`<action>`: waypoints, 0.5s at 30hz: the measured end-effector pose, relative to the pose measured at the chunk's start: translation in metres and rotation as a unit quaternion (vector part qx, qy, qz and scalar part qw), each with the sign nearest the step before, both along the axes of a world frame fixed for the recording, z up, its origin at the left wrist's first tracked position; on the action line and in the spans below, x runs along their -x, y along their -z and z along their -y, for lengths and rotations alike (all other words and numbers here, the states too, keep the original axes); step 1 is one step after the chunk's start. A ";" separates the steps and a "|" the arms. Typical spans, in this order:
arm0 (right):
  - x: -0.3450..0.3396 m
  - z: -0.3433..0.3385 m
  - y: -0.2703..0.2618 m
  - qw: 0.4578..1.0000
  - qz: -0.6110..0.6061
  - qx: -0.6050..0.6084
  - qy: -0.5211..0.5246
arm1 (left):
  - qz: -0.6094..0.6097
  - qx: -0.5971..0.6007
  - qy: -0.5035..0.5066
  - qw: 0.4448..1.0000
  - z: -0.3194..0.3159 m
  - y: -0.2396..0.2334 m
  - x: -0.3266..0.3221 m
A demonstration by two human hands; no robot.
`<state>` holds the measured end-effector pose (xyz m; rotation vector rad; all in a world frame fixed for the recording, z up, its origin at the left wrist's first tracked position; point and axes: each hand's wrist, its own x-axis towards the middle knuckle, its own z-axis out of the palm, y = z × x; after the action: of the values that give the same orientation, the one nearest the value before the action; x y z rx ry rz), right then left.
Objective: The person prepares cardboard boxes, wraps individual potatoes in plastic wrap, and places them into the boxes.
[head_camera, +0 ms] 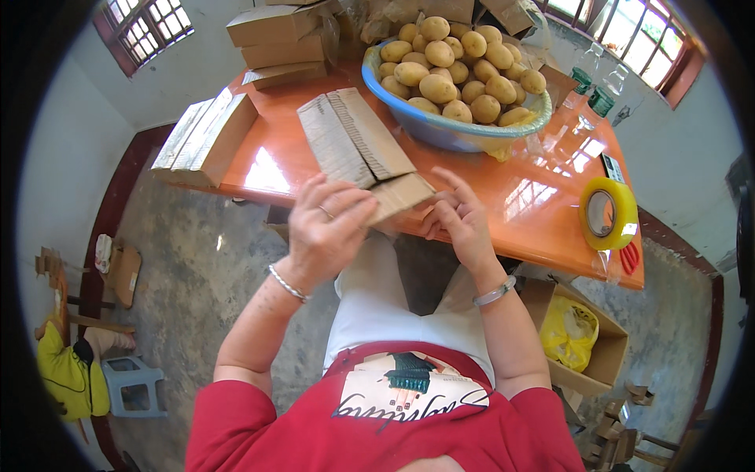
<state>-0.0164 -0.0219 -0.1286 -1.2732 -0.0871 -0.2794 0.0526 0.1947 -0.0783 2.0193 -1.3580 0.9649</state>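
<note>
In front of me a small cardboard box [354, 141] lies at a slant on the glossy orange-brown table [277, 127], its near end at the table's front edge. The near end flap [404, 193] of the box juts toward me. Over the near left corner of the box lies my left hand [333, 218], its fingers bent across the flap; the thumb is hidden. My right hand [457, 215] is just right of the flap, index finger stretched out and the others partly curled, with nothing visible in it. Whether its fingertips touch the box is unclear.
A blue basin [424, 130] heaped with potatoes [439, 88] stands behind the box. Left are a taped carton [206, 138] and stacked cartons [283, 47]. Right are bottles [604, 97], a yellow tape roll [610, 212] and red-handled scissors [629, 258]. A stool [134, 386] stands on the floor.
</note>
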 end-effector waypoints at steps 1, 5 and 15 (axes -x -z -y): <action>0.001 0.000 0.000 0.999 0.017 -0.037 0.006 | -0.002 -0.006 0.004 1.000 0.006 0.001 0.009; 0.020 0.004 -0.022 0.998 -0.047 -0.044 0.020 | 0.038 -0.015 0.019 0.999 0.027 0.004 0.032; 0.050 0.046 -0.059 0.989 -0.097 0.091 0.059 | -0.095 -0.137 0.190 0.967 0.047 -0.027 0.036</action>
<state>-0.0661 -0.0682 -0.0699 -1.4834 0.1324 -0.2527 0.0166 0.1475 -0.0508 1.8793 -1.7591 0.4195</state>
